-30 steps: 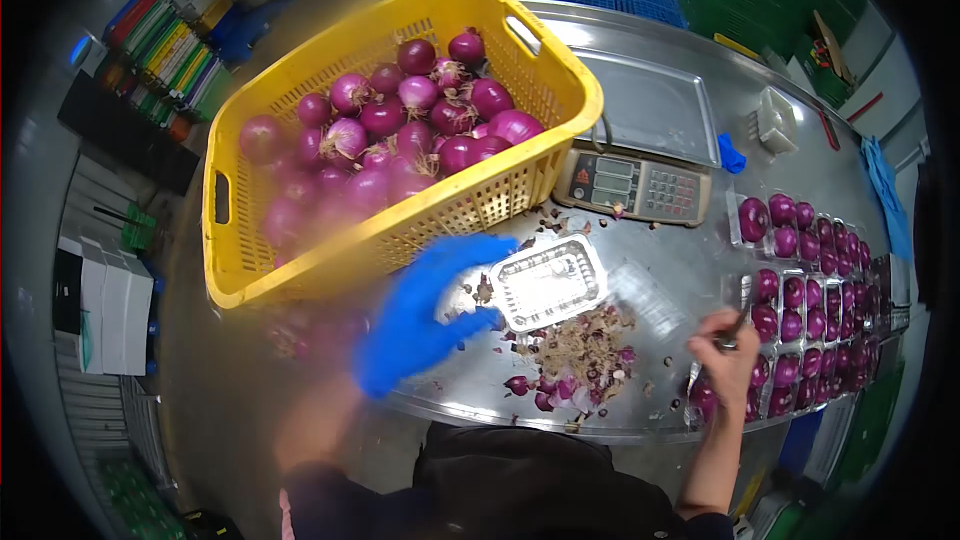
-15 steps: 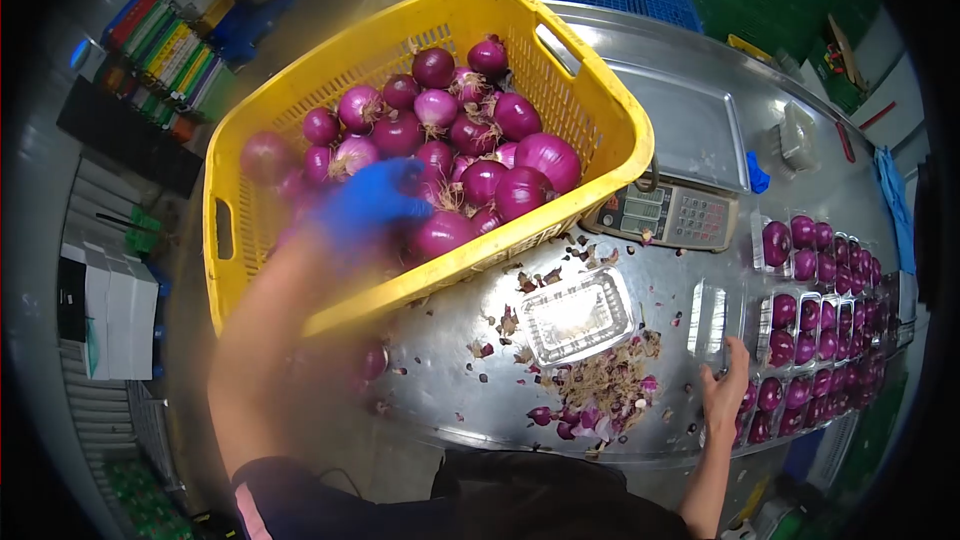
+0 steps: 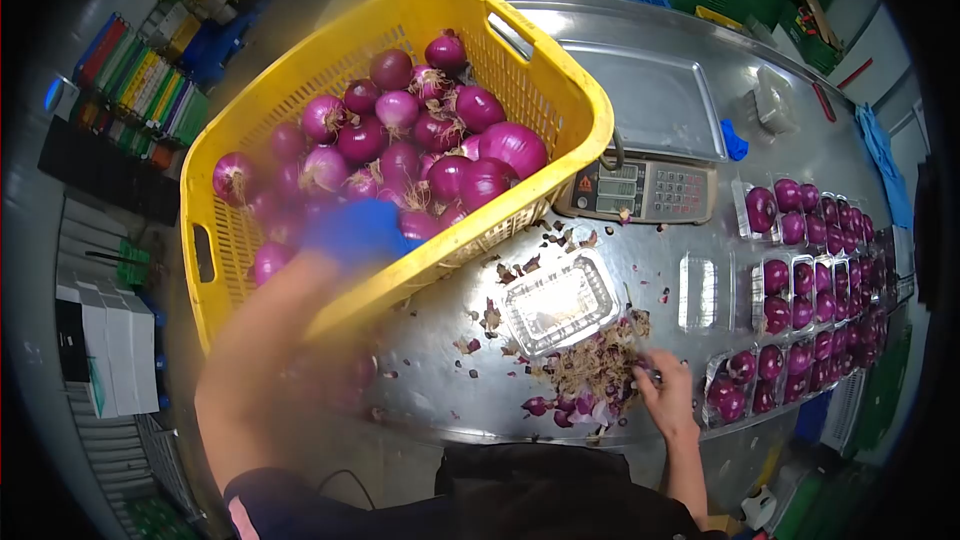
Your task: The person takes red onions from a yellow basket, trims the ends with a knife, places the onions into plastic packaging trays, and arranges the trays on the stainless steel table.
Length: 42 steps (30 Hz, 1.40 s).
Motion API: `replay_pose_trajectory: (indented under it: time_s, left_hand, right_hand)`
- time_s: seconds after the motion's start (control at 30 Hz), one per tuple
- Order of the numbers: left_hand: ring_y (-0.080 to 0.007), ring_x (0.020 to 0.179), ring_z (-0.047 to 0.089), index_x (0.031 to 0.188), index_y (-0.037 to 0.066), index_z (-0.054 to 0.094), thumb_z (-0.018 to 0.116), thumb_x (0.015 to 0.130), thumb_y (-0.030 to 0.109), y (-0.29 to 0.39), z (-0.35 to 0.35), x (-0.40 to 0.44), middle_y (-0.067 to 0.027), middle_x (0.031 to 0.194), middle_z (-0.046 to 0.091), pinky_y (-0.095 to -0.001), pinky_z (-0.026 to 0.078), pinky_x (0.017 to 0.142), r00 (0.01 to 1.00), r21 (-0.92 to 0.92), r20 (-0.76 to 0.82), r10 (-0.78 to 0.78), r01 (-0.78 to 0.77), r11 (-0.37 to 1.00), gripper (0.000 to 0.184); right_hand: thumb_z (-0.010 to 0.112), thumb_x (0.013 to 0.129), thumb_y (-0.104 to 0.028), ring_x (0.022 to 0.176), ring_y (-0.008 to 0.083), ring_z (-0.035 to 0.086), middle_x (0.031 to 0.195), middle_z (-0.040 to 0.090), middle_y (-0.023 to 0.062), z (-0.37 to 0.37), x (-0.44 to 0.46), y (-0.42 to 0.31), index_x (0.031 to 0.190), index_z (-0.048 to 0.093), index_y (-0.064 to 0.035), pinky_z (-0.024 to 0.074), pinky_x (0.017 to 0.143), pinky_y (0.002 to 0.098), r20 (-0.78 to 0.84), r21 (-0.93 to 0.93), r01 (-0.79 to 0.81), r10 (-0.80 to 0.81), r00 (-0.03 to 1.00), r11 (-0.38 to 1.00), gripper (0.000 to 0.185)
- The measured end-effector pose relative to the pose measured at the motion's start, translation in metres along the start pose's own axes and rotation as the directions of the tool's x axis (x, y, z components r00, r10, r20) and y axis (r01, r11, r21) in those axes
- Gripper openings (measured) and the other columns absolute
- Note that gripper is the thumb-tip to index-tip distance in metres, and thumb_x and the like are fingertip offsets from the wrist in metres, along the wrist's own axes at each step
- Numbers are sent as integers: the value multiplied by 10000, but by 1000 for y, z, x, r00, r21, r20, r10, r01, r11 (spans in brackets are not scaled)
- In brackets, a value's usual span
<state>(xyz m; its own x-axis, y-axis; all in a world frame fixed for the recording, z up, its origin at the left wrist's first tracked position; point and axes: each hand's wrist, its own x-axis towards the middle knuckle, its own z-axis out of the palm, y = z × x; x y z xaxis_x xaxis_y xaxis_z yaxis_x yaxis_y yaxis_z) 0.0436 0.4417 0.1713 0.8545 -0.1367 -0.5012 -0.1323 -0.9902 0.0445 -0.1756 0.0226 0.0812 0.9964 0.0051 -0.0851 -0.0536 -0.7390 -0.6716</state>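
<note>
My left hand (image 3: 362, 237), in a blue glove, reaches into the yellow crate (image 3: 600, 118) near its front rim, among red onions (image 3: 513, 148). Its fingers are blurred and partly hidden, so any hold on an onion cannot be made out. Bare, my right hand (image 3: 665, 390) is closed round a small dark-handled tool, at the right edge of a heap of roots and skins (image 3: 582, 370). Between the hands lies an open, clear plastic tray (image 3: 562, 305) with nothing in it.
A weighing scale (image 3: 640, 190) with a metal pan (image 3: 640, 105) stands behind the tray. Rows of clear packs of onions (image 3: 775, 280) fill the right side. A clear lid (image 3: 705, 290), a blue crumpled glove (image 3: 735, 140) and a stack of clear trays (image 3: 775, 100) also lie there.
My left hand has gone from beside the tray into the crate, and now sits lower there. From the packs, my right hand has moved left to the peelings.
</note>
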Motion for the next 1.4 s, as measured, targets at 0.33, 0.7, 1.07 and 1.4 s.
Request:
replay_pose_trajectory:
  time_s: [0.33,0.7,1.07,1.4]
  left_hand:
    - [-201,1101,599,1194,34,628,584,915,194,-11,-24,-42,-100,1189,626,-331,484,951,968,-870,-184,170,-241,430,324]
    - [-275,1282,466,1414,33,428,881,586,183,104,51,-161,-141,1401,466,-411,395,1079,943,-957,-229,243,-264,123,956]
    - [-237,1244,501,1383,22,445,876,603,133,171,121,-176,-123,1306,557,-380,372,1086,854,-946,163,494,-7,325,898]
    - [-260,1279,509,1366,20,465,895,537,271,184,135,-180,-164,1404,503,-395,393,1079,876,-890,144,461,-88,446,967]
  right_hand:
    - [705,832,-99,824,338,655,955,675,161,6,-11,-17,1031,650,-21,517,738,375,17,201,83,-88,996,976,220]
    - [564,912,-306,646,303,591,718,583,100,-42,-20,-51,885,631,-50,451,582,372,159,296,318,-375,913,901,266]
    - [536,911,-526,601,280,595,675,541,54,-28,-64,-35,805,552,-120,449,524,403,301,43,492,-481,824,870,420]
    - [489,972,-412,714,386,611,724,625,140,-5,-113,48,790,629,-84,482,648,458,316,178,-79,19,948,981,400]
